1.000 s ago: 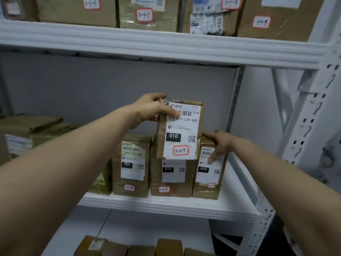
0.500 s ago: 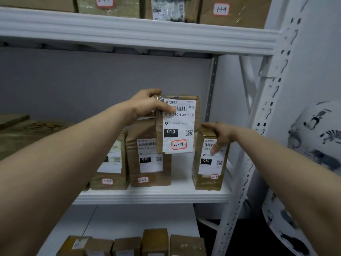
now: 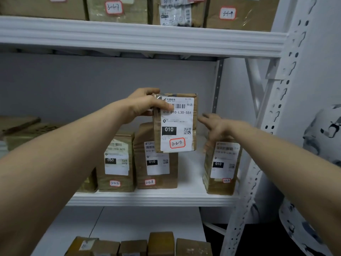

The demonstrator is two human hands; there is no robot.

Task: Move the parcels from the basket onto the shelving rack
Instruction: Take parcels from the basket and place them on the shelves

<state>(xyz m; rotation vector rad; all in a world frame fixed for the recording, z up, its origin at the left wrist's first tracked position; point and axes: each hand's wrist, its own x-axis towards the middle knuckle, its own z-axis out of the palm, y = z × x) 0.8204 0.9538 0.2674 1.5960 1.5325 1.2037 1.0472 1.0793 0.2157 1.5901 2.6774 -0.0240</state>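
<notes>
The left hand [image 3: 145,105] grips a brown parcel [image 3: 177,124] by its upper left corner, thumb across the white label and fingers curled behind. It holds the parcel upright in the air above the middle shelf [image 3: 153,199], over a bare gap between two boxes standing on that shelf: the box marked 3-2-8 [image 3: 156,163] and the end box [image 3: 221,169]. The right hand [image 3: 215,128], blurred, rests on top of the end box with fingers stretched out, holding nothing.

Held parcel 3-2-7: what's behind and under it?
The held parcel, in the left hand, covers the upper right of parcel 3-2-8 behind it. Below its right part lies a bare shelf gap. Anything directly behind it is hidden.
</notes>
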